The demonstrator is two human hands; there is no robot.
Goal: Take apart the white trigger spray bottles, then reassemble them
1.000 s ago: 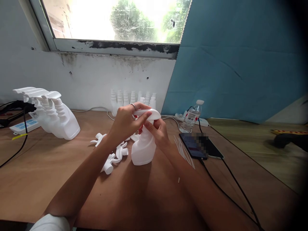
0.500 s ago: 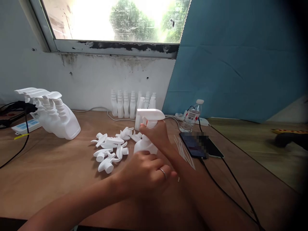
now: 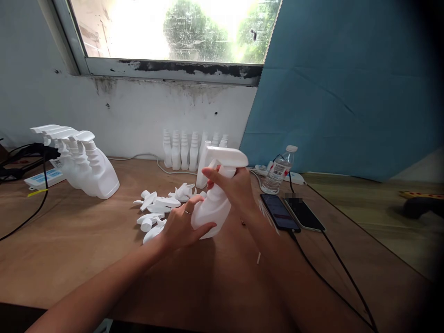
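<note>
A white spray bottle (image 3: 211, 212) with a trigger head is tilted to the right between my two hands, over the brown table. My left hand (image 3: 182, 222), with a ring on one finger, grips the lower body from the left. My right hand (image 3: 237, 187) is wrapped around the neck just under the trigger head (image 3: 229, 156), thumb pointing left. Left of the bottle lie several loose white trigger heads (image 3: 163, 203), some partly covered by my left hand. Thin white tubes (image 3: 265, 215) lie beside my right forearm, which partly hides them.
Several white bottles without heads (image 3: 176, 152) stand by the wall. Spray bottles with heads (image 3: 100, 173) form a row at left, near a power strip (image 3: 45, 178). At right are a clear water bottle (image 3: 276, 173) and two phones (image 3: 280, 212) with black cables.
My left hand has moved from in front of the bottle onto its lower body. The bottle has risen a little and now tilts right. The view has shifted slightly.
</note>
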